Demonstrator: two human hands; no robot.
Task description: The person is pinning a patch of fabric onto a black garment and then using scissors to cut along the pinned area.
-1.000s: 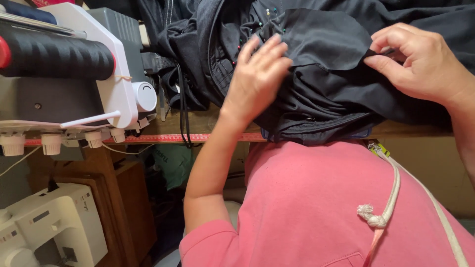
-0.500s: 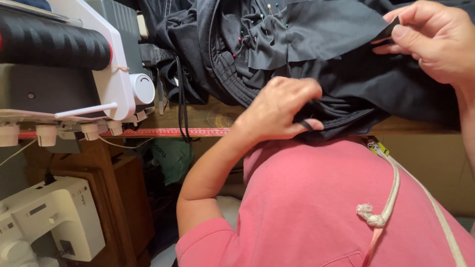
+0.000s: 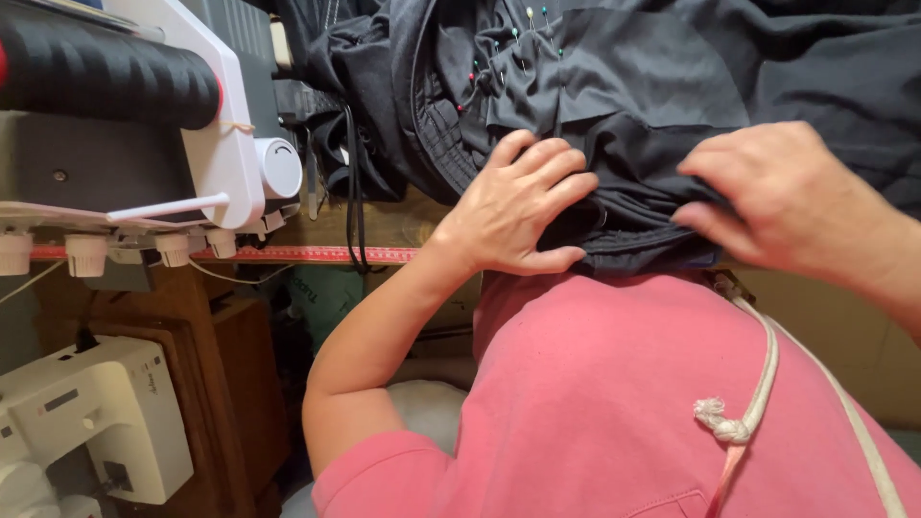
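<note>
At the bottom of the frame is a pink shirt [image 3: 614,403] with a knotted white cord [image 3: 734,432]. Above it, the left hand [image 3: 518,206] lies flat on the black garment [image 3: 672,105], fingers together. The right hand [image 3: 777,197] pinches a fold at the garment's edge. The garment lies on the tabletop [image 3: 393,225] in the upper centre, with coloured pins [image 3: 499,58]. A white sewing machine [image 3: 230,144] stands upper left.

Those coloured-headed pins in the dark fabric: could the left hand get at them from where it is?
Probably yes. The left hand lies flat on the dark fabric, just below the pins, and nothing lies between them. The right hand is off to the side.
</note>
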